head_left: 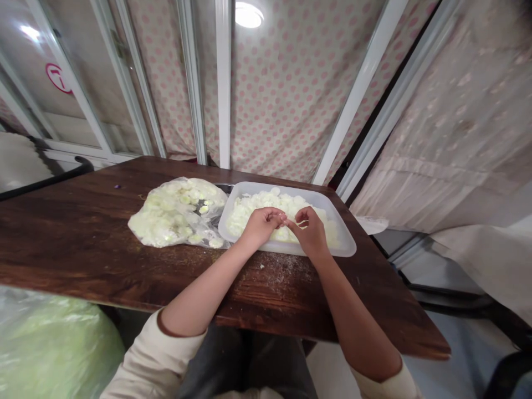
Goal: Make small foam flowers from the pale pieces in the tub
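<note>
Bag [166, 216] on tbl [83, 221], just L of tub [343, 230] w/ pcs [274, 198] in it, curtain [286, 100] behind tbl

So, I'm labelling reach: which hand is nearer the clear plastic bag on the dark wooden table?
Left. The left hand is right of the bag; the right hand, farther right.

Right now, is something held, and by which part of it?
It cannot be told: the left grip and the right grip meet over the white tub; anything between them is too small to see.

Cream sleeves [153, 354], plain; dark grey trousers [220, 363]
</note>
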`<state>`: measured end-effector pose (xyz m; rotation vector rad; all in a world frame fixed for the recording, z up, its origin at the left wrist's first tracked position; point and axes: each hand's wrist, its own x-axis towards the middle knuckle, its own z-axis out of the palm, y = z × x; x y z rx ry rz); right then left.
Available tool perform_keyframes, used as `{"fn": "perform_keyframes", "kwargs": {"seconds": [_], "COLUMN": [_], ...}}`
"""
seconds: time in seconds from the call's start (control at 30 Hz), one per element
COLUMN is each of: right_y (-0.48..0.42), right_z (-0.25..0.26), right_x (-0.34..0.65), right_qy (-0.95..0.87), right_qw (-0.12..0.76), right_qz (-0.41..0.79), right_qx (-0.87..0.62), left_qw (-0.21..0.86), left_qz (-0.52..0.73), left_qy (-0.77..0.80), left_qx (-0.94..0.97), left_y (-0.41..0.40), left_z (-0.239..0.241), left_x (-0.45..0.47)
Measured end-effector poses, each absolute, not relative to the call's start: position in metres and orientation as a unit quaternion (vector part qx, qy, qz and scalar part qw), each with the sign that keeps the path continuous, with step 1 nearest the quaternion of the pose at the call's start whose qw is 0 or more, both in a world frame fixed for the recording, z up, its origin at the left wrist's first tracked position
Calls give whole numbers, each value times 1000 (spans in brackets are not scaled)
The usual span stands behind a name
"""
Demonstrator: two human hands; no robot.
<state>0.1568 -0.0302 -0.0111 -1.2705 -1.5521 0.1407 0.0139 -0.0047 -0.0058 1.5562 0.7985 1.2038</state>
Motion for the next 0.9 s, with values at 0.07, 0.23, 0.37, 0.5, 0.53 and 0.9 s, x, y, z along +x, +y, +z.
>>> {"fn": "perform_keyframes", "kwargs": {"seconds": [0.07, 0.23, 0.37, 0.5, 0.53, 0.9], "right_y": [-29, -28, -32, -35, -35, -30], "right_z": [-13, -15, -12, -9, -9, -16], "right_x": [157, 158, 156, 155, 155, 156], "right_qy": [-674, -724, -722, -716, -711, -707], "right_qw": [532, 526, 529, 531, 534, 509], "right_qz": [57, -10, -18, 2, 5, -18], "right_qx": [-509, -447, -445, -453, -457, -491], "left_qw": [493, 510, 483, 446, 441, 453], "left_qz": [498, 501, 502, 481, 475, 442], "left_qy": [326, 311, 327, 348, 352, 321], "left_qx": [634, 626, 639, 670, 676, 704], "left_y": [-4, -3, -4, -9, -10, -4], "left_z": [-6, -7, -7, -4, -4, -10], "left_x": [14, 15, 15, 14, 14, 14]}}
